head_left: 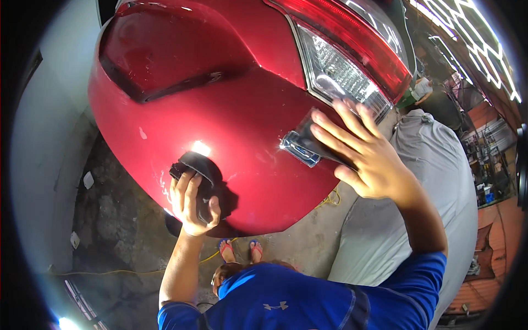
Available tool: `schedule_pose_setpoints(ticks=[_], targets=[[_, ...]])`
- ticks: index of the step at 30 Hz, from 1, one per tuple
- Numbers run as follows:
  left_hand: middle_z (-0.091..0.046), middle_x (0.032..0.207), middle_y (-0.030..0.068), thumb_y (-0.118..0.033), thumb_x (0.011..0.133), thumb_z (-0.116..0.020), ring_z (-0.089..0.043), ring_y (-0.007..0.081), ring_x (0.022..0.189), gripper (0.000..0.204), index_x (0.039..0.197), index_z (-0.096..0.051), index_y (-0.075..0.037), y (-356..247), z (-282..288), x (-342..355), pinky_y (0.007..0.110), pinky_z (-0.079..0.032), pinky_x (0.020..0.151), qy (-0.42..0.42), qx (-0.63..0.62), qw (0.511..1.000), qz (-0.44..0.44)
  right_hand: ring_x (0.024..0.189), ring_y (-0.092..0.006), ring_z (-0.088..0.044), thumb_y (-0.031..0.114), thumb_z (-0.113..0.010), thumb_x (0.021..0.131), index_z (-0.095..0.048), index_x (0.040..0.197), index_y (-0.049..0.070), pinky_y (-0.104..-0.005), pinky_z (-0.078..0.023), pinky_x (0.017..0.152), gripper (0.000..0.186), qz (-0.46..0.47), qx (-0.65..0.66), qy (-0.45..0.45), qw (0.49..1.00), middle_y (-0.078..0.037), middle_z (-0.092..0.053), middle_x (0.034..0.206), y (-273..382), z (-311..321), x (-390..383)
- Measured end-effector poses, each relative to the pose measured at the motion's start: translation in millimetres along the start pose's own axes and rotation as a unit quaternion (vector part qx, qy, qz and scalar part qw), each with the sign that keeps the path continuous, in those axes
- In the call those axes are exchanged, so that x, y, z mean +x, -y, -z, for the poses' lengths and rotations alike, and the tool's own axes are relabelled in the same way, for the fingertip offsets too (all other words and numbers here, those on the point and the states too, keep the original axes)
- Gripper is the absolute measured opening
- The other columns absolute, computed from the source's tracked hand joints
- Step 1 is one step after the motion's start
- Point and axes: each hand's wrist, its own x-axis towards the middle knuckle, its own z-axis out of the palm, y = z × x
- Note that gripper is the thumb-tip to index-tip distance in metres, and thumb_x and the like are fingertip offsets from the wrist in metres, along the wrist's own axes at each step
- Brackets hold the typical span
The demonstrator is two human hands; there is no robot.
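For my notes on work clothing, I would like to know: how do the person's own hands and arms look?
The left hand and right hand are bare, with no gloves or wristwear visible. Both forearms are uncovered below short blue sleeves. Pale stitching and a dark panel show near the right shoulder.

It's a vehicle workshop I'm standing in, probably one for bodywork. The rear of a red car (236, 126) takes up the middle, its paint scuffed and chipped in places, and honeycomb strip lights (477, 53) glare up at the right. Underfoot there's a stained concrete floor (129, 220), with a yellow cord (331, 199) lying across it. Over on the right, a big grey cover (432, 176) is draped over something bulky, and past it stand cluttered racks (492, 144), too blurred to make out
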Motion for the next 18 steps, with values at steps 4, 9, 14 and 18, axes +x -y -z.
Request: schedule_pose_setpoints(ticks=[4, 9, 14, 18], targets=[[-0.066, 0.129, 0.0282, -0.031, 0.088, -0.070, -0.062, 0.0494, 0.123, 0.055, 0.126, -0.067, 0.008, -1.6, -7.2, -0.6, 0.059, -0.047, 0.108, -0.008, -0.014, 1.000, -0.002, 0.164, -0.0363, -0.019, 0.039, -0.063, 0.099, -0.045, 0.162, 0.008, -0.0584, -0.006, 0.133, 0.073, -0.038, -0.025, 0.018, 0.999, -0.008, -0.035, 0.174, 0.7, 6.4, -29.3], [-0.065, 0.130, 0.0291, -0.030, 0.085, -0.070, -0.061, 0.0491, 0.123, 0.056, 0.126, -0.066, 0.008, -1.2, -12.1, -1.7, 0.059, -0.046, 0.110, 0.011, -0.045, 0.999, 0.021, 0.164, -0.0351, -0.018, 0.041, -0.061, 0.101, -0.047, 0.161, 0.011, -0.0576, -0.009, 0.133, 0.069, 0.026, -0.037, -0.055, 0.997, -0.004, -0.038, 0.172, -6.7, -2.6, 46.0], [-0.065, 0.130, 0.0301, -0.030, 0.087, -0.069, -0.061, 0.0495, 0.123, 0.055, 0.126, -0.066, 0.009, 3.7, 0.0, -0.2, 0.060, -0.047, 0.109, -0.002, -0.008, 1.000, -0.014, 0.164, -0.0373, -0.020, 0.044, -0.060, 0.100, -0.048, 0.161, 0.013, -0.0619, -0.003, 0.132, 0.069, -0.034, -0.042, 0.003, 0.999, -0.003, -0.040, 0.171, -3.4, -3.1, -25.2], [-0.063, 0.131, 0.0320, -0.026, 0.086, -0.067, -0.062, 0.0484, 0.119, 0.059, 0.131, -0.062, 0.010, -0.1, -5.6, -3.2, 0.057, -0.047, 0.107, 0.020, -0.011, 1.000, -0.004, 0.165, -0.0396, -0.014, 0.042, -0.048, 0.104, -0.042, 0.165, 0.014, -0.0624, 0.003, 0.131, 0.068, -0.019, -0.065, -0.002, 0.998, -0.004, -0.032, 0.176, -0.5, -0.6, 24.1]])
